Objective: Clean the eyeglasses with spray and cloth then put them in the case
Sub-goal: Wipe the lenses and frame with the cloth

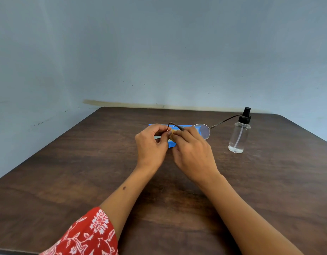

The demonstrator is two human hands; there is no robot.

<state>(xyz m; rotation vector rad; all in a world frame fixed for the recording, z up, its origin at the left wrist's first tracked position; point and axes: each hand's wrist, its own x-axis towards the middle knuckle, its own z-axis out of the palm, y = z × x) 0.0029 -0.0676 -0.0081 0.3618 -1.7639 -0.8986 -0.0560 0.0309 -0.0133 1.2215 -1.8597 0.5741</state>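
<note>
Above table centre, eyeglasses [202,130] run left-right between both hands; left hand [151,142] pinches the near temple end, right hand [193,150] rubs one lens with tan cloth [172,133]. Blue case [172,145] lies directly beneath; spray bottle [239,134] stands right.

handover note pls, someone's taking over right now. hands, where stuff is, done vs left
Left hand: pinches the glasses at the left lens side, held above the table.
Right hand: rubs a small tan cloth on that lens; the lens itself is hidden by the fingers.
Spray bottle: upright at the right, nearly empty, cap on.
Blue case: on the table behind the hands, mostly hidden; cannot tell if it is open.
Done: wiping is under way; whether spray was used cannot be told.
Left: finish both lenses, fold the arms, put the glasses in the case.
</note>
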